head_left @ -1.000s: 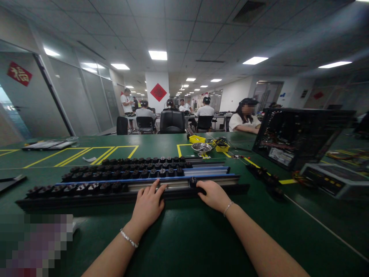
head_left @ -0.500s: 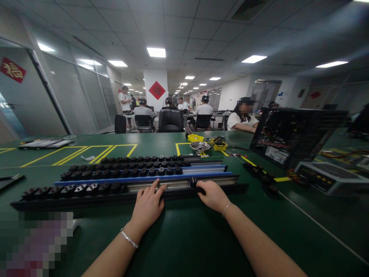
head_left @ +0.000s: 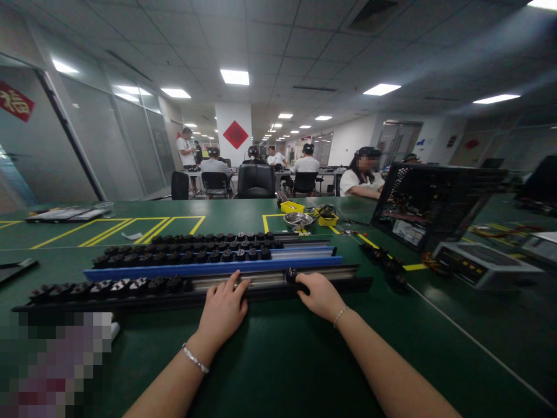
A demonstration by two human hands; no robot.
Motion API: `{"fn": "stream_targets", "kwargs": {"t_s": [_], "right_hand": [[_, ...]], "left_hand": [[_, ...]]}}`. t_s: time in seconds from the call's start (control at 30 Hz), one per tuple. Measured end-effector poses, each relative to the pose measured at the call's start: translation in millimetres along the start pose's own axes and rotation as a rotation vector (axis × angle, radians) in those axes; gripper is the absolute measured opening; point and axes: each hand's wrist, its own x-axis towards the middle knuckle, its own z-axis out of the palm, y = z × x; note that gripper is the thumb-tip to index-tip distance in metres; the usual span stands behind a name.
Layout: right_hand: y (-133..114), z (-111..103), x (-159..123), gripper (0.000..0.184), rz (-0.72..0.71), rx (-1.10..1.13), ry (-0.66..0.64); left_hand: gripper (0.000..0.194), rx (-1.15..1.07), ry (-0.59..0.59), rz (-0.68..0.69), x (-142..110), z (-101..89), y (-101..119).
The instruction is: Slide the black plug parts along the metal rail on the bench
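In the head view, a long black rail (head_left: 350, 284) with a metal channel lies across the green table in front of me. My left hand (head_left: 224, 307) rests on the rail's middle stretch, fingers spread. At the right part of the channel, my right hand (head_left: 319, 295) pinches a small black socket module (head_left: 290, 275) between thumb and fingers; its underside is hidden. Several similar modules (head_left: 119, 286) sit in a row along the rail's left part, left of my left hand. Just behind runs a blue rail (head_left: 217, 271), also with black modules (head_left: 226, 255) in it.
Loose black modules (head_left: 385, 264) lie on the right. Beyond them stand an open computer case (head_left: 439, 203) and a power supply unit (head_left: 483, 264). A metal bowl (head_left: 298, 219) and a yellow tray (head_left: 292, 207) are further back. A co-worker (head_left: 361, 180) sits across the table.
The view has shifted slightly, and the blue rail's front face shows broader behind the black rail. Both hands keep nearly the same pose, the right still pinching the socket module.
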Motion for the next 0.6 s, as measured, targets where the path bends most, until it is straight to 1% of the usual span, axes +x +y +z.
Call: {"fn": "stream_targets", "kwargs": {"t_s": [0.2,0.33,0.4,0.5,0.6], "right_hand": [[-2,0,-6,0.019,0.017,-0.005,0.007],[-3,3,-8,0.019,0.030,-0.014,0.036],[-1,5,-9,0.020,0.016,-0.006,0.040],[2,5,-9,0.022,-0.018,0.007,0.034],[5,5,-11,0.023,-0.035,-0.005,0.026]], "left_hand": [[0.044,0.001,0.039,-0.011,-6,1.0,5],[0.051,-0.009,0.083,-0.042,-13,8.9,10],[0.054,-0.017,0.099,-0.080,-15,13.1,12],[0.056,-0.029,0.091,-0.106,-17,17.1,12],[0.058,-0.036,0.066,-0.085,-18,17.8,9]]}}
